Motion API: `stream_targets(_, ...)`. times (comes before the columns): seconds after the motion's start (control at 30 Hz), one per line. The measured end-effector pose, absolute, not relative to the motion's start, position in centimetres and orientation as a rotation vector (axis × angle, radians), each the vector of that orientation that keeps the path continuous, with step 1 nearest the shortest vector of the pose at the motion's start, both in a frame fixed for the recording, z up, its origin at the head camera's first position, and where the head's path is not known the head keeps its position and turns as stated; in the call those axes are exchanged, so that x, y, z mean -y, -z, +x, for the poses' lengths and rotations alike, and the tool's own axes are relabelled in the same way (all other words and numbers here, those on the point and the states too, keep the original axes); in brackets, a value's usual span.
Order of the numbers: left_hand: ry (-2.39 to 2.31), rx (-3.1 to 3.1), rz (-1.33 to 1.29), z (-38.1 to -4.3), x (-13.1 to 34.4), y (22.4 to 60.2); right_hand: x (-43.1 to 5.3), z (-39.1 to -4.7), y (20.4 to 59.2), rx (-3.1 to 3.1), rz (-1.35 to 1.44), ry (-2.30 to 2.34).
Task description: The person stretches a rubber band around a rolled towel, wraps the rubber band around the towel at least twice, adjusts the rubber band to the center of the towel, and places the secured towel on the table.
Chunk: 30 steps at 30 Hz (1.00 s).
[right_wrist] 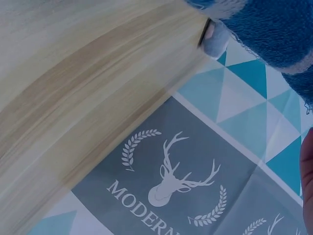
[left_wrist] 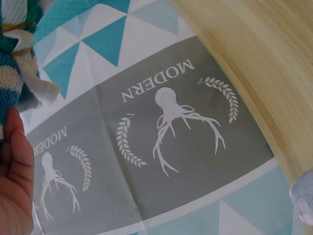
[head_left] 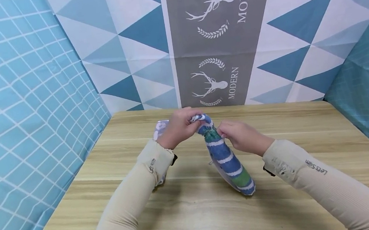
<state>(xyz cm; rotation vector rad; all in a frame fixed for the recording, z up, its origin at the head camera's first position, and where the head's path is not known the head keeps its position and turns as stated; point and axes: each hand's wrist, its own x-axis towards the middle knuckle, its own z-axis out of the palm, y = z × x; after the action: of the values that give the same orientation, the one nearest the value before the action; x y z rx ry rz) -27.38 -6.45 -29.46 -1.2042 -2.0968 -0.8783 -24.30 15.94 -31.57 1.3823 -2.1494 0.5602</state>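
Observation:
A blue, green and white striped towel (head_left: 223,157) hangs at a slant over the table, cinched to a narrow neck near its top. My left hand (head_left: 183,125) grips the twisted upper end of it. At the neck, my right hand (head_left: 240,135) pinches the cloth from the right side. A thin yellowish band (left_wrist: 19,49) circles the gathered cloth in the left wrist view. Only the edge of the right hand (right_wrist: 307,176) shows in the right wrist view, below the blue towel (right_wrist: 274,34). My fingers hide part of the towel's top.
Behind my left hand and forearm lies a pale purple and white patterned thing (head_left: 160,126), mostly hidden. The wooden table (head_left: 288,119) meets a triangle-patterned backdrop (head_left: 143,30) at the back. A blue tiled-pattern sheet (head_left: 18,90) stands on the left, a teal one (head_left: 367,75) on the right.

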Motion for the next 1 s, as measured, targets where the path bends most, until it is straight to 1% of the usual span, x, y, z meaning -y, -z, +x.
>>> stream_targets(0.27, 0.863, 2.144, -1.046, -27.6, 6.7, 29.8, -16.5, -23.7, 32.2, 2.257, 1.37, -0.547)
stream_targets(0.43, 0.818, 2.191, -1.154, -27.4, 6.0, 29.7, -16.8, -23.5, 32.4, 2.354, 1.339, -0.555)
stream_targets(0.5, 0.811, 2.218, -1.204, -27.1, 5.6, 29.4, -16.8, -23.6, 32.2, 2.43, 1.277, -0.618)
stream_targets(0.57, 0.857, 2.269, -1.203, -26.6, 5.2, 28.9, -16.8, -23.5, 31.7, 2.533, 1.178, -0.78)
stream_targets(0.7, 1.028, 2.392, -1.074, -25.9, 4.7, 28.0, -16.3, -23.3, 30.5, 2.646, 0.907, -1.198)
stream_targets(0.8, 1.113, 2.44, -0.974, -25.6, 4.4, 27.9, -15.4, -23.5, 29.7, 2.671, 0.785, -1.348)
stream_targets(0.93, 1.259, 2.423, -0.87, -25.2, 4.2, 28.2, -14.6, -24.2, 29.2, 2.633, 0.776, -1.323)
stream_targets(1.0, 1.287, 2.401, -0.884, -24.9, 4.3, 28.5, -14.6, -24.7, 29.1, 2.6, 0.823, -1.279)
